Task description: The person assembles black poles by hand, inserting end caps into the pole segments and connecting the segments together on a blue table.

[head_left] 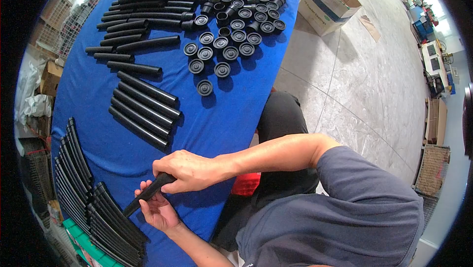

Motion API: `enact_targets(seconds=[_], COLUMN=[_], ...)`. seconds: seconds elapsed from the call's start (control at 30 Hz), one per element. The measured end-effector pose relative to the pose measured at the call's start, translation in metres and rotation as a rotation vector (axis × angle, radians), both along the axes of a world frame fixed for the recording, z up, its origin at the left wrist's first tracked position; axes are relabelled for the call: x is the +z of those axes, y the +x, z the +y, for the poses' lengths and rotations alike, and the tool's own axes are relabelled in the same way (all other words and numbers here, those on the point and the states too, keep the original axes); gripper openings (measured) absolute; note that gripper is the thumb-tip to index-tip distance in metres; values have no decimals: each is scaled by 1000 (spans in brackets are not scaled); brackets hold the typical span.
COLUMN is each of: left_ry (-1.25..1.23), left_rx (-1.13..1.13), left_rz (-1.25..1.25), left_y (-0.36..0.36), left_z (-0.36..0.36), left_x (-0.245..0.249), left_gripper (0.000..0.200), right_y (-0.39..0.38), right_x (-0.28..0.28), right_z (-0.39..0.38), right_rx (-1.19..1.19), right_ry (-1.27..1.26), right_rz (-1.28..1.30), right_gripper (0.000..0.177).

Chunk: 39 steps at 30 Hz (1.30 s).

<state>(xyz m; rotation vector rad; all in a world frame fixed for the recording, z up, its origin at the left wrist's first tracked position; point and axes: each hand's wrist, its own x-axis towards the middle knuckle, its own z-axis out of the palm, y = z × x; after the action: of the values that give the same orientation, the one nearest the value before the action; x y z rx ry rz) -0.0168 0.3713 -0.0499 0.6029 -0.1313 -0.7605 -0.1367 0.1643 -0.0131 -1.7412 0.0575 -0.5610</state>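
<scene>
A black plastic tube (152,188) slants across both hands above the blue-covered table. My right hand (187,169) is wrapped over its upper end and hides that tip. Palm up, my left hand (160,211) holds the tube lower down between thumb and fingers. The tube's lower end reaches a fanned stack of slim black tubes (112,220) to the left of my left hand. Just beyond my right hand lies a row of several glossy black tubes (146,104). Whether anything else is inside my right hand is hidden.
Round black caps (222,69) lie scattered at the table's far side, beside rows of black tubes (148,23). More slim tubes (74,156) lie along the left edge. A green crate (91,250) stands below. An open cardboard box (327,8) rests on the concrete floor.
</scene>
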Motion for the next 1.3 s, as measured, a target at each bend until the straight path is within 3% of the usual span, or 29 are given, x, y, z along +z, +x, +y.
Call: enact_targets(seconds=[0.03,0.13,0.23,0.33,0.43,0.53,0.63,0.73,0.83,0.93,1.13,1.23,1.3], left_ry=[-33,-95,-75,-66,-92,-88,-71,-80,-81,-63,-71,20,16], left_rx=[-29,-82,-74,-80,-103,-98,-91,-95,-80,-67,-93,-17,-6], left_rz=[-10,-29,-14,-6,-5,6,7,5,9,3,17,-9,1], left_y=[0,1,0,0,0,-2,-2,-2,-4,-2,-2,-1,1], left_z=[0,0,0,-1,-2,-3,-4,-3,-5,-3,-4,-1,-1], left_x=[1,2,1,2,5,6,7,9,9,5,9,2,0], left_gripper=[32,31,30,30,30,30,29,29,29,29,30,31,32], right_y=[2,-6,-3,4,-5,-2,4,-5,-3,3,-4,0,-1], right_x=[0,12,2,-4,8,4,-3,10,8,-2,11,0,0], right_z=[1,-5,-4,1,-4,-6,0,-5,-8,-1,-9,-2,-2], right_rx=[-51,100,99,-62,46,129,-60,59,137,-47,174,28,30], right_ry=[-28,-2,25,-82,4,0,-57,2,54,-42,48,31,33], right_rz=[-77,193,152,-131,159,196,-114,170,219,-82,286,35,51], right_gripper=[32,33,34,36,37,39,39,37,37,38,39,40,40])
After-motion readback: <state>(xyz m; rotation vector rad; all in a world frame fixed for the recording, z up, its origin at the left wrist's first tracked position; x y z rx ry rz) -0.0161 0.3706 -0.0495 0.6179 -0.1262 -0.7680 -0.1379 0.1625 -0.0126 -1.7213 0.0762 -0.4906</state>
